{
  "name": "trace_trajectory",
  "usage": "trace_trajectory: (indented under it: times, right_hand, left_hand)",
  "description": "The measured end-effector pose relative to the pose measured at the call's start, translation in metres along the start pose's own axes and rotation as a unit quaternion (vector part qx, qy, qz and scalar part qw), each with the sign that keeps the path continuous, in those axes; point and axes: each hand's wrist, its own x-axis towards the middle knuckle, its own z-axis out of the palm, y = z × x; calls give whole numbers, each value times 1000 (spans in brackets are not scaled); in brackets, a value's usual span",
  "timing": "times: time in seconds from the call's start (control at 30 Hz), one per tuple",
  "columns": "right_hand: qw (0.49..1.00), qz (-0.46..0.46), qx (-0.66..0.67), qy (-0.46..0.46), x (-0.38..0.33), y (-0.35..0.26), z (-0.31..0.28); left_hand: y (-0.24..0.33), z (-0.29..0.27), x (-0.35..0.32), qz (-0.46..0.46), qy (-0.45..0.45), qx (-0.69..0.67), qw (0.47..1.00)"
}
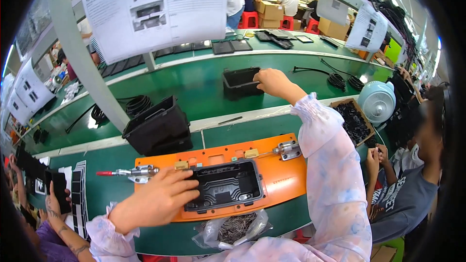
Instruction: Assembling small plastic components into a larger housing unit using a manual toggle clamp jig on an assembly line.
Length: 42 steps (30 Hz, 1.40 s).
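Note:
An open black plastic housing (224, 184) with ribbed inner walls lies in an orange fixture plate (286, 177) in front of me. My left hand (167, 196) is at the housing's left end, its fingers stretched out over the rim and not closed. Farther away, my right hand (277, 83) pinches the right rim of another open black plastic box (238, 86), which is on the green conveyor surface. On the fixture are two metal toggle clamps, the left clamp (131, 172) with a red handle and the right clamp (289, 149) at the far corner.
Stacked black boxes (159, 126) stand left of the fixture. A bag of screws (235, 228) lies at the near edge. To the right are a carton of small black parts (350, 119), a fan (377, 102) and a co-worker. Coiled cables (336, 81) lie on the conveyor. A metal post (87, 53) rises on the left.

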Motion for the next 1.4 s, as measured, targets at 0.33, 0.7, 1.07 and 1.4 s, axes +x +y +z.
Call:
trace_trajectory:
  times: [0.33, 0.7, 1.07, 1.4]
  right_hand:
    - [924, 258, 206, 192, -256, 31, -61]
    - [924, 349, 100, 118, -358, -9, 36]
    - [765, 442, 393, 257, -337, 17, 43]
    - [770, 474, 390, 175, -318, 29, 31]
  left_hand:
    - [52, 42, 16, -36, 24, -112, 993]
    - [61, 61, 21, -62, 94, -61, 992]
    - [57, 61, 20, -48, 99, -76, 991]
    - [56, 62, 20, -45, 103, -81, 990]
